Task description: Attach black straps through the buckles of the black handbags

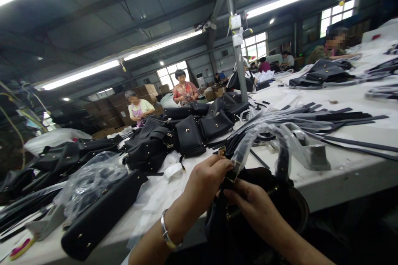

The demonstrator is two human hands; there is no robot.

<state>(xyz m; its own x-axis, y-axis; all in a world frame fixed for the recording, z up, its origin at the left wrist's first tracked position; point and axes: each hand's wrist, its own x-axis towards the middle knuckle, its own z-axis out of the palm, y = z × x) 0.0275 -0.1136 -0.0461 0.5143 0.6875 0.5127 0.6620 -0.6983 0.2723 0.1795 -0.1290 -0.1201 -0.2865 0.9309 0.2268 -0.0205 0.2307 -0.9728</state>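
A black handbag (217,219) stands low at the table's edge in front of me, its lower part dark. Its arched handle (244,147) is wrapped in clear plastic. My left hand (203,180), with a silver bracelet on the wrist, is closed with thumb and fingers pinched at the near end of that handle, beside gold-coloured hardware (230,179). Just below, my right hand (253,209) is closed on the bag around the same fitting; its fingertips are partly hidden. A small gold-coloured piece shows above my left fingers, but its kind is unclear.
Several black bags (189,134) cover the white table (345,182) ahead and left. Black straps (311,120) and a grey tape dispenser (306,149) lie right. Plastic-wrapped handles (93,186) rise from a nearer bag at left. A metal post (239,66) stands behind. Several people work farther back.
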